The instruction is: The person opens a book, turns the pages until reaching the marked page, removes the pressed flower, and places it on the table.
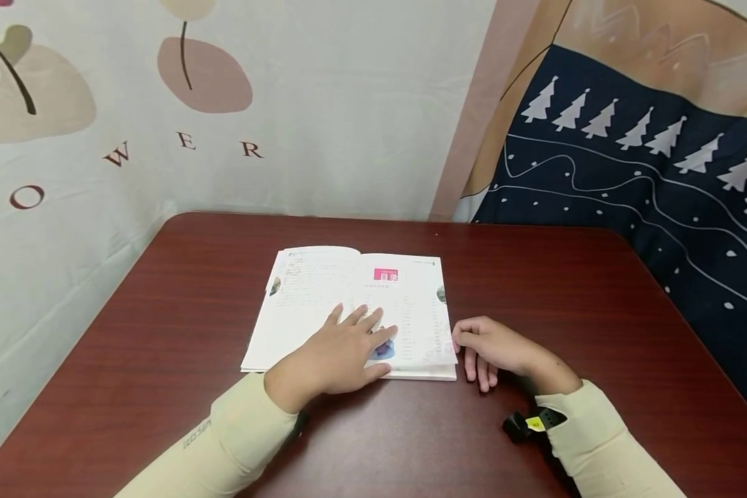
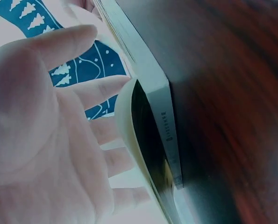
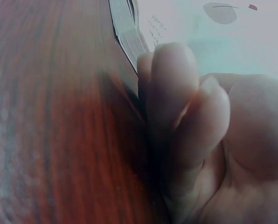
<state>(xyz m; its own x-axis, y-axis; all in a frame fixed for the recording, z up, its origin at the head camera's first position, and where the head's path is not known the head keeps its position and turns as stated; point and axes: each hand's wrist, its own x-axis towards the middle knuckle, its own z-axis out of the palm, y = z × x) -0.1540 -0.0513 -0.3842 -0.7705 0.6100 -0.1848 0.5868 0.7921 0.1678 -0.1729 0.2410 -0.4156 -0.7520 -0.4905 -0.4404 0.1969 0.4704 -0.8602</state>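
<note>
An open book (image 1: 420,297) lies on the table, its right page headed by a pink block with two white characters. My left hand (image 1: 342,349) lies spread across the lower middle of the pages, fingers straight and apart, thumb near the bottom edge. Below its palm, in the left wrist view, the book's bottom edge (image 2: 157,107) shows a curved gap between the pages. At the right page's outer edge, my right hand (image 1: 488,346) pinches the page edge between thumb and forefinger; its other fingers hang bent toward the table. In the right wrist view, the curled fingers (image 3: 174,79) hide the pinched spot.
The book stands on a dark red-brown wooden table (image 1: 162,387) with rounded far corners. Behind it hangs a pale cloth (image 1: 348,124) with printed letters, and at the right a navy cloth (image 1: 597,159) with white trees. A black wrist device (image 1: 519,427) sits below the right wrist.
</note>
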